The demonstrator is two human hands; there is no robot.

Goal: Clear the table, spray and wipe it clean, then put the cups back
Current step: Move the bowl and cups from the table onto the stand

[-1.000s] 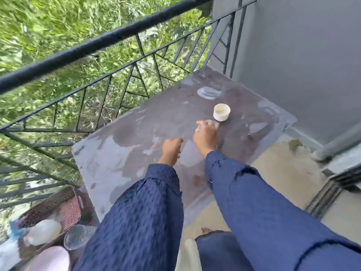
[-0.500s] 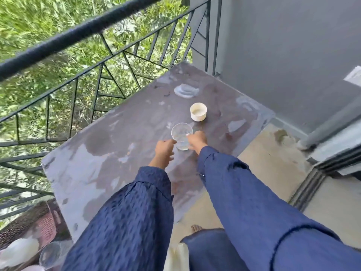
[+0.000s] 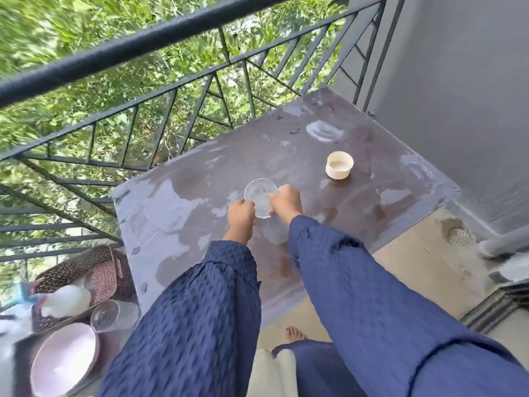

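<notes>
Gripping a clear ribbed glass cup upright between both hands, left hand, right hand.

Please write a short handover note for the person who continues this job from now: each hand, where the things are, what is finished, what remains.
Left hand and right hand: both closed on the clear glass cup, one on each side, on the table.
White cup: already standing upright on the table, farther toward the wall.
Second clear glass and pink bowl: off the table, lower left, beside the basket.
Done: table looks wet, likely wiped; one cup returned.
Left: release this glass, then bring back the remaining glass.
</notes>
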